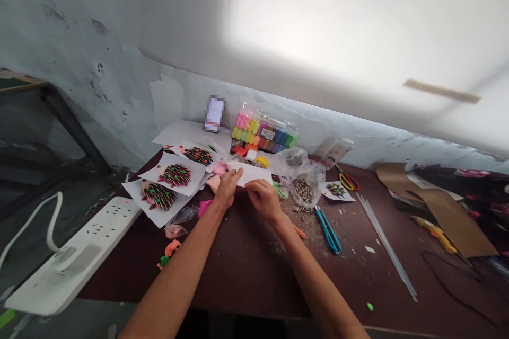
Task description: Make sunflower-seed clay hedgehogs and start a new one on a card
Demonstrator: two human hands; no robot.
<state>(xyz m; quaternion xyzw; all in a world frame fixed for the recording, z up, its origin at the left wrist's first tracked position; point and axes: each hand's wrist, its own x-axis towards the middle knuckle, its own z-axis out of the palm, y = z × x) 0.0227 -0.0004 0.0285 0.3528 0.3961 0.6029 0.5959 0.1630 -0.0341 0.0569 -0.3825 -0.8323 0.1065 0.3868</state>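
A small white sheet of paper (254, 174) is held up over the middle of the dark red table. My left hand (228, 186) pinches its left end, thumb on top. My right hand (265, 200) is at its lower right edge with the fingers curled together; whether they grip the paper is hard to make out. Left of my hands, hedgehog figures covered in striped seeds (159, 195) lie on white sheets. Just beyond the paper sit lumps of coloured clay (262, 161). A plastic bag of striped seeds (303, 190) lies to the right of my right hand.
Coloured clay packs (264, 135) and a phone (214, 114) stand by the wall. Blue pliers (328, 230), scissors (348, 179), clear glue sticks (386, 243) and a yellow glue gun (437, 234) lie right. A white power strip (85, 243) runs along the left edge.
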